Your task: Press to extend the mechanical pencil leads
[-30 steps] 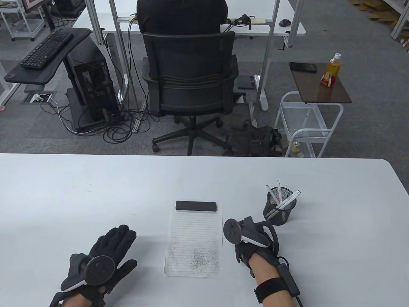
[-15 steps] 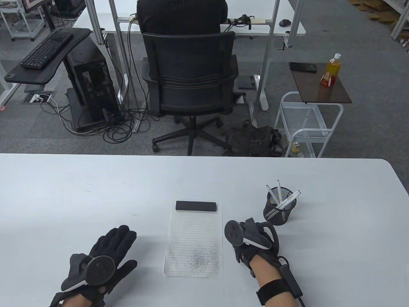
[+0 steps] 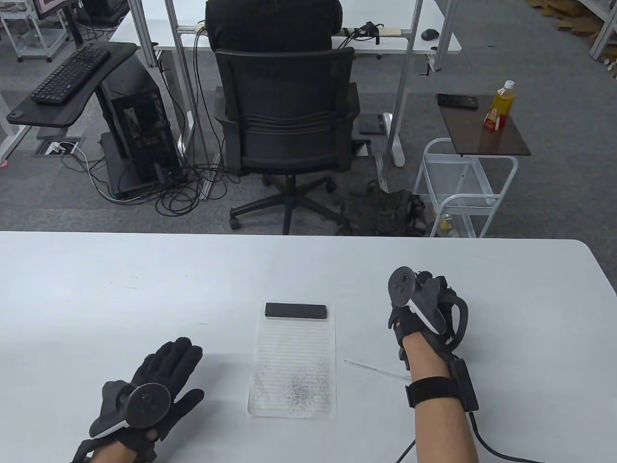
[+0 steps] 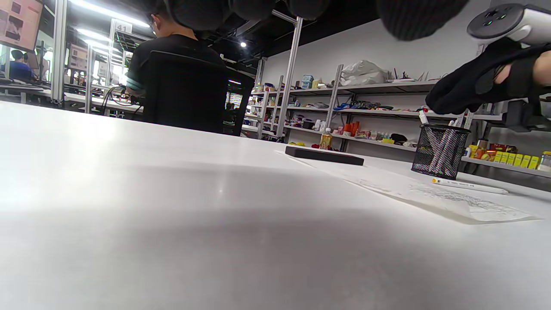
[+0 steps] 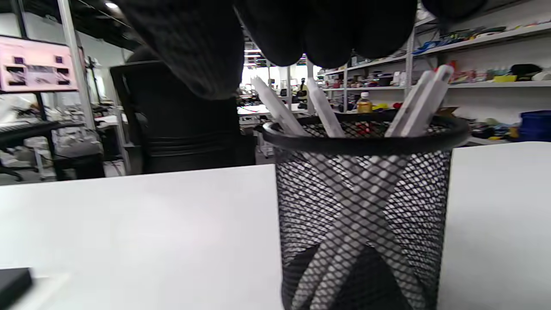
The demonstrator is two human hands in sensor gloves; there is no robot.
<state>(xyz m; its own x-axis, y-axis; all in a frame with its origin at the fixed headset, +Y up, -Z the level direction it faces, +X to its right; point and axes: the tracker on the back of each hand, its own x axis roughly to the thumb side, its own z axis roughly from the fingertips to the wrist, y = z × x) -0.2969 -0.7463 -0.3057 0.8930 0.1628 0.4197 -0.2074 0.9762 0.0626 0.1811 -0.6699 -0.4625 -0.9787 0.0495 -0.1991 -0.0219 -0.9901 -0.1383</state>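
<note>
- Table view first: your right hand (image 3: 424, 308) is up at about 2 o'clock from the lined sheet (image 3: 294, 359), hovering over the mesh pen cup, which it hides from this camera.
- One mechanical pencil (image 3: 373, 369) lies flat on the white table (image 3: 144, 289), just right of the sheet, at roughly 4 o'clock from the sheet's centre.
- Its long axis runs slantwise, from upper left beside the paper's edge to lower right, where it meets your right forearm. Which end is the tip, you cannot tell from here.
- Left wrist view picks up that same pencil (image 4: 469, 186) lying in front of the pen cup (image 4: 439, 150), apart from it, with a yellowish band near its left end.
- Right wrist view: your fingertips (image 5: 327, 34) hang right above the cup (image 5: 366, 206), curled loosely, not gripping anything that shows.
- Four white pencils (image 5: 424, 101) stand in the cup, leaning on the rim and crossing each other inside the mesh; two tilt left, two tilt right.
- Your left hand (image 3: 154, 381) rests palm-down at 8 o'clock from the sheet, fingers stretched flat and holding nothing.
- A black bar (image 3: 296, 311) sits across the sheet's top edge.
</note>
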